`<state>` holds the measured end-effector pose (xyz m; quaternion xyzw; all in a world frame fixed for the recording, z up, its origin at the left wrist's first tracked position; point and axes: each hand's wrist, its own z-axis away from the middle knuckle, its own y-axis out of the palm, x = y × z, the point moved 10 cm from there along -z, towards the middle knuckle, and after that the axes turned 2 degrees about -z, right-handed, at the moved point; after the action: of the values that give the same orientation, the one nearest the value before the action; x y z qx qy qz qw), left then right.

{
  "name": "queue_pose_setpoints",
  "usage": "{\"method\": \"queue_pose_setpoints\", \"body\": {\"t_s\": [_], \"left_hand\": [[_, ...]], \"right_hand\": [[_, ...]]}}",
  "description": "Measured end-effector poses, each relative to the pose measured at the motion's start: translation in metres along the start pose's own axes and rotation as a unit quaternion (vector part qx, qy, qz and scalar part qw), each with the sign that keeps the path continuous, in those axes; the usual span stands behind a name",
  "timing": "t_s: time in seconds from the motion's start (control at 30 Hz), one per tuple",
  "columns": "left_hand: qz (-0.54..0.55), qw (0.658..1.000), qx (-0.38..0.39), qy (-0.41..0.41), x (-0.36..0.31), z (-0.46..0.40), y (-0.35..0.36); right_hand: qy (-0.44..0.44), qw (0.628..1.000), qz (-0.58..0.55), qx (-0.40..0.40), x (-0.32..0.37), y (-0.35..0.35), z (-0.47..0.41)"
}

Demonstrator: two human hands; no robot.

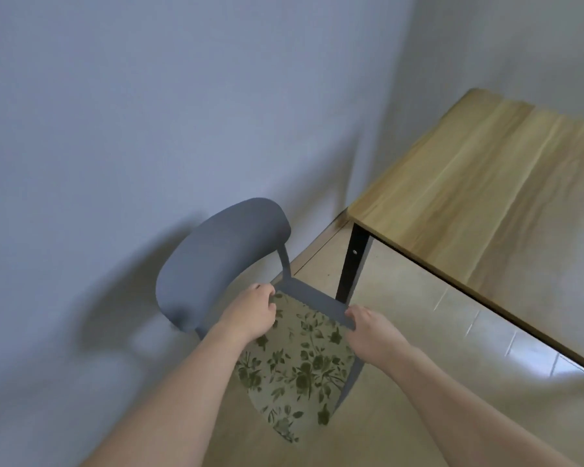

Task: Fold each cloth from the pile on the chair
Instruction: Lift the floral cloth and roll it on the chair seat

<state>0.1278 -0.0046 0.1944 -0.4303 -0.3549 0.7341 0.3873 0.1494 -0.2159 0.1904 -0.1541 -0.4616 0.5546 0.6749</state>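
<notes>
A beige cloth with a dark green flower print [300, 365] lies spread over the seat of a grey chair [223, 251] and hangs off its near edge. My left hand [250, 315] grips the cloth's far left corner near the backrest. On the far right edge, my right hand [368, 332] holds the cloth with curled fingers at the seat's side. The picture is blurred.
A wooden table [486, 197] with black legs stands to the right of the chair. A pale blue wall rises behind the chair. Beige floor tiles [418, 332] run under the table and around the chair.
</notes>
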Motion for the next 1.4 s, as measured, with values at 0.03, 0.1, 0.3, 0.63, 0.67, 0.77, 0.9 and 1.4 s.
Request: {"method": "queue_pose_setpoints", "body": {"t_s": [0.03, 0.1, 0.3, 0.63, 0.67, 0.77, 0.9, 1.4], "left_hand": [[0.017, 1.0, 0.007, -0.005, 0.017, -0.022, 0.021], [0.044, 0.999, 0.022, -0.012, 0.047, -0.063, 0.065], [0.073, 0.997, -0.033, 0.022, 0.084, -0.159, 0.172], [-0.148, 0.985, -0.059, 0.071, 0.09, -0.195, 0.233], [-0.131, 0.986, -0.059, 0.082, 0.088, -0.185, 0.233], [-0.044, 0.989, -0.077, 0.119, 0.088, -0.141, 0.22], [-0.013, 0.985, -0.083, 0.15, 0.093, -0.084, 0.185], [-0.072, 0.952, -0.242, 0.174, 0.073, -0.07, 0.108]], "right_hand": [[0.007, 1.0, 0.007, -0.001, -0.009, 0.024, -0.025], [0.016, 1.0, 0.015, -0.004, -0.028, 0.069, -0.074], [0.044, 0.989, 0.121, -0.065, -0.095, 0.152, -0.184], [0.042, 0.995, 0.014, -0.086, -0.137, 0.192, -0.201], [0.034, 0.996, -0.006, -0.088, -0.136, 0.196, -0.191], [0.007, 0.99, -0.075, -0.118, -0.127, 0.203, -0.143], [-0.002, 0.978, -0.081, -0.193, -0.105, 0.183, -0.07], [-0.014, 0.927, 0.102, -0.362, -0.077, 0.113, -0.056]]}}
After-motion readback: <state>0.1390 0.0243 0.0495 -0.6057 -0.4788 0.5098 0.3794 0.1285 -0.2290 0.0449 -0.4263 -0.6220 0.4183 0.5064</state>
